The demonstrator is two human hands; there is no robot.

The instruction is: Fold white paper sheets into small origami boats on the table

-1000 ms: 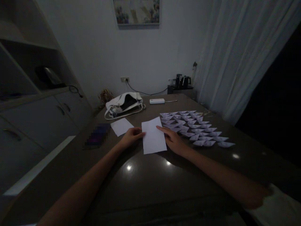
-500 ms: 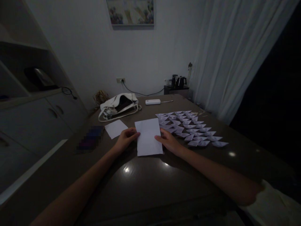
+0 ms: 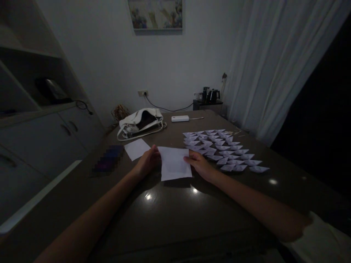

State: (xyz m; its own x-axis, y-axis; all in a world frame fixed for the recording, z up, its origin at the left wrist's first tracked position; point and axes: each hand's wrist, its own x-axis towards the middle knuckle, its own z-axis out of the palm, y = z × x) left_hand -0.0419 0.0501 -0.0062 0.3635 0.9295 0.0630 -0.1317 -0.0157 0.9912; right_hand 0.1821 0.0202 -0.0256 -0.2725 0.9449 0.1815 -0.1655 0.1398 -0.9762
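A white, roughly square piece of plain paper is between the person's two hands, over the near middle of the dark grey, glossy bench, with a dark shadow below its lower edge. Taking that paper as the clock's centre, with twelve o'clock pointing away from the person, the right hand is at three o'clock. Its grip is closed on the paper's right edge, thumb flat on the near face and fingers behind. The left hand is at nine o'clock, fingers curled in at the upper left corner; they are partly hidden, so I cannot tell whether this grip pinches the paper or only touches it.

At ten o'clock, just beyond the left hand, a second white sheet of paper lies flat. Farther out at nine o'clock is a dark, pixelated patch, too blurred to identify. Many small folded white paper boats cover the bench from about one to three o'clock, the closest just beyond the right hand. At eleven o'clock sits a slouched white handbag, its mouth gaping; at twelve, a slim white oblong device with a short cord.
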